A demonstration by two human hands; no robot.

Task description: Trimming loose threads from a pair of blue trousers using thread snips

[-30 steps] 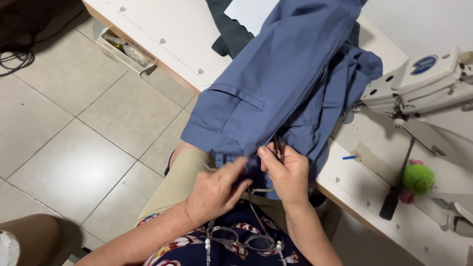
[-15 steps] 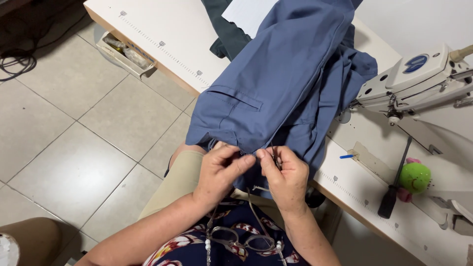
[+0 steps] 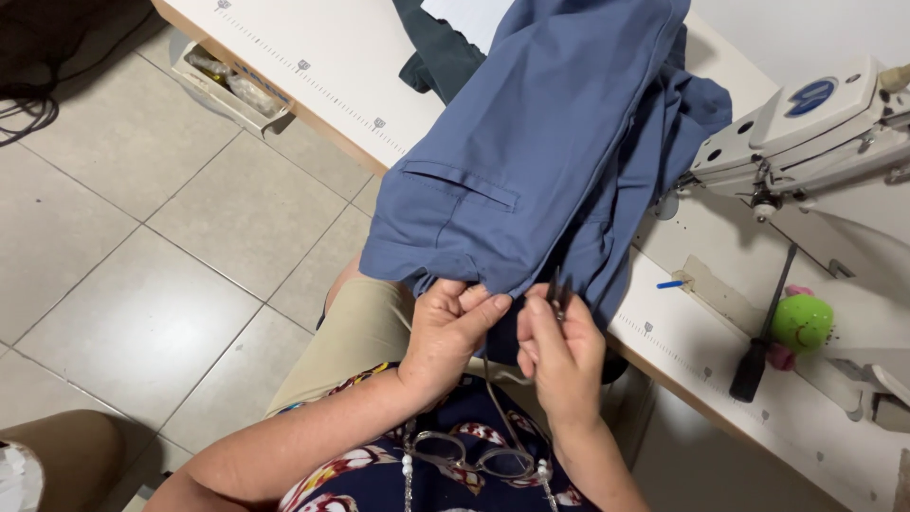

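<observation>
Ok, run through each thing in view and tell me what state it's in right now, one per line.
Blue garment: draped off the table edge, hem pinched.
Left hand: gripping the hem.
Right hand: closed on small dark snips, tips up.
Sewing machine: nothing under its needle.
Eyeglasses: off, hanging at chest.
Green pincushion: resting on table.

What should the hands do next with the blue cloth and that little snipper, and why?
Probably bring the small dark thread snips in the right hand down to the hem of the blue fabric garment. The left hand already pinches that edge taut, and the tips sit just beside it.
</observation>
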